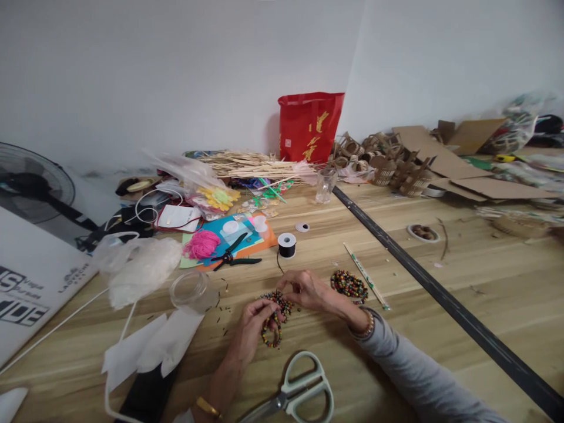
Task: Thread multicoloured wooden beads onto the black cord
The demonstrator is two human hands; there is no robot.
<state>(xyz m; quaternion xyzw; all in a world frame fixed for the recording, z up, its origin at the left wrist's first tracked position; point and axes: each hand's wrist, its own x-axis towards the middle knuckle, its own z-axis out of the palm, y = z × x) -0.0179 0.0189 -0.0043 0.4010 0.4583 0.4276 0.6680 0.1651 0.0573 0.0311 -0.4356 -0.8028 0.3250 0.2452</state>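
My left hand (252,326) pinches a string of multicoloured beads (274,329) that loops down onto the wooden table (440,329). My right hand (306,290) is closed in a pinch just above it, on a thin black thread that runs up toward a black thread spool (286,244). More beads lie bunched between the two hands. A second beaded bracelet (349,285) rests right of my right hand. Pale green scissors (299,393) lie near the front edge, below my hands.
Black pliers (232,257) lie on coloured paper sheets beside a pink yarn ball (201,244). A clear plastic jar (192,289), white plastic bags, a drinking glass (325,184), a red bag (309,126), straw bundles, cardboard pieces and a long black strip (445,299) crowd the table.
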